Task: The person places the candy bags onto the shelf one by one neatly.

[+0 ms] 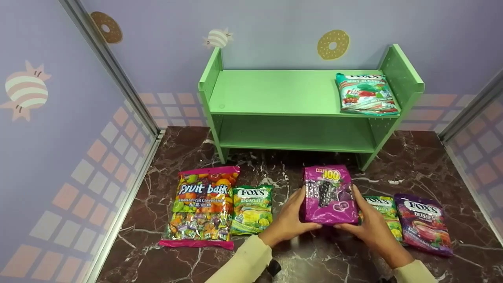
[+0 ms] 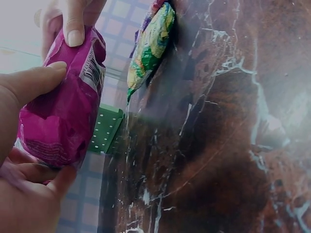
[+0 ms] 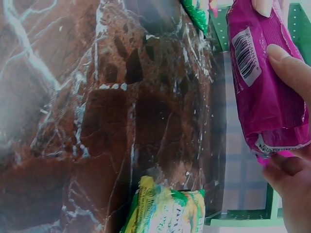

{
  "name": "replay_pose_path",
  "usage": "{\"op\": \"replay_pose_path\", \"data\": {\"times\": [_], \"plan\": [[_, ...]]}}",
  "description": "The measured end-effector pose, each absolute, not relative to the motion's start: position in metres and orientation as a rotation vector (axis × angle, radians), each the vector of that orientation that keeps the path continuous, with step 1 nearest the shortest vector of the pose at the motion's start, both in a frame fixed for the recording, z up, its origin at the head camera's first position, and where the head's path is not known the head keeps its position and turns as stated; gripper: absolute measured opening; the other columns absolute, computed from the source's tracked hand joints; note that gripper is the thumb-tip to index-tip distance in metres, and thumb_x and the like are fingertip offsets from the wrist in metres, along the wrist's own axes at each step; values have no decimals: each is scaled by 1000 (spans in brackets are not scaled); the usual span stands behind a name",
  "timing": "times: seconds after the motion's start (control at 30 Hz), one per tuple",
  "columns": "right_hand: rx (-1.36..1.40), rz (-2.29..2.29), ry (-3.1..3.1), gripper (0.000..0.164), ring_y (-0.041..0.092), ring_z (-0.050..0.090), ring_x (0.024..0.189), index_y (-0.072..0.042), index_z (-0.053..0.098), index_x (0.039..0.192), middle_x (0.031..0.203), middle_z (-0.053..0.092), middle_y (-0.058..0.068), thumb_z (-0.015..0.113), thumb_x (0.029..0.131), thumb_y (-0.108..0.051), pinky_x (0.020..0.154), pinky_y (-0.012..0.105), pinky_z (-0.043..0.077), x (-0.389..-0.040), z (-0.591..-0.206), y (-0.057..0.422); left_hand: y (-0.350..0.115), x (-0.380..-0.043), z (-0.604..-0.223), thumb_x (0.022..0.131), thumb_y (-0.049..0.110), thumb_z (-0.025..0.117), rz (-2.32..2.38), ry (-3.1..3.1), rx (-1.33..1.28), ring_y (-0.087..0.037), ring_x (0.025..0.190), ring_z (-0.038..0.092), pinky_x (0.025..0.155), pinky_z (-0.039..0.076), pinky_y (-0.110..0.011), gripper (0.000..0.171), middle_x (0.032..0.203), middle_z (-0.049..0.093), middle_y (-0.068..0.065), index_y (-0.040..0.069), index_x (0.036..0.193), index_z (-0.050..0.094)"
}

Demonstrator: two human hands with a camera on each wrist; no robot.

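Observation:
Both hands hold a purple candy bag (image 1: 329, 196) marked "Lot 100" above the marble surface, in front of the shelf. My left hand (image 1: 289, 220) grips its left side, thumb along the lower edge. On the other side my right hand (image 1: 371, 226) grips it the same way. In the left wrist view the thumbs press the back of the purple bag (image 2: 73, 107) and fingers curl under its end. A barcode shows on the bag (image 3: 265, 97) in the right wrist view. Green Fox's Spring Tea bags lie beside each hand, one at left (image 1: 252, 210) and one at right (image 1: 383, 214), partly covered by the right hand.
A green two-tier shelf (image 1: 275, 92) stands against the back wall, with a teal Fox's mint bag (image 1: 367, 94) at its upper right. A large Fruit Balk candy bag (image 1: 202, 208) lies at far left. A purple Fox's Berries bag (image 1: 424, 224) lies at far right. Walls enclose both sides.

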State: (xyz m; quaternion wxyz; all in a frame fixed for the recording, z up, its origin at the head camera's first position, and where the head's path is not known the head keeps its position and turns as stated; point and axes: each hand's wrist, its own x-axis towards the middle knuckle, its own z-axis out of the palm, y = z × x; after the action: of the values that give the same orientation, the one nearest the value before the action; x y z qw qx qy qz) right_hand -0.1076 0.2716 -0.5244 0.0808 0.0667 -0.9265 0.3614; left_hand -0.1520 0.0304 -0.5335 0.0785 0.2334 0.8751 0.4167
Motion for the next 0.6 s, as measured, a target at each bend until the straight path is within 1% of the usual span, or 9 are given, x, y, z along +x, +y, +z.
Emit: {"op": "replay_pose_path", "data": {"times": [0.17,0.27,0.47,0.6], "plan": [[208,1107,-2756,120,43,57,117,-14,15,157,138,50,29,89,64,-26,94,54,46,-108,-519,269,29,-153,-529,71,40,84,1279,2593,679,-24,146,30,117,29,-42,115,161,23,-6,12,157,12],[220,1104,-2743,119,43,57,117,-13,15,157,136,52,29,90,64,-26,95,55,46,-109,-517,268,28,-153,-527,72,41,83,1271,2606,686,-24,147,28,117,28,-42,114,161,21,-5,12,157,12],[228,1112,-2725,119,44,54,121,-14,15,157,140,49,28,89,64,-24,97,55,43,-112,-512,266,25,-154,-520,74,39,82,1287,2607,714,-24,148,24,118,25,-43,112,162,19,-7,13,157,10],[235,1104,-2720,118,43,54,121,-12,16,156,141,48,28,89,65,-22,97,55,44,-113,-508,265,24,-155,-517,75,39,81,1314,2593,713,-25,148,25,118,26,-43,112,162,18,-8,14,157,8]]}}
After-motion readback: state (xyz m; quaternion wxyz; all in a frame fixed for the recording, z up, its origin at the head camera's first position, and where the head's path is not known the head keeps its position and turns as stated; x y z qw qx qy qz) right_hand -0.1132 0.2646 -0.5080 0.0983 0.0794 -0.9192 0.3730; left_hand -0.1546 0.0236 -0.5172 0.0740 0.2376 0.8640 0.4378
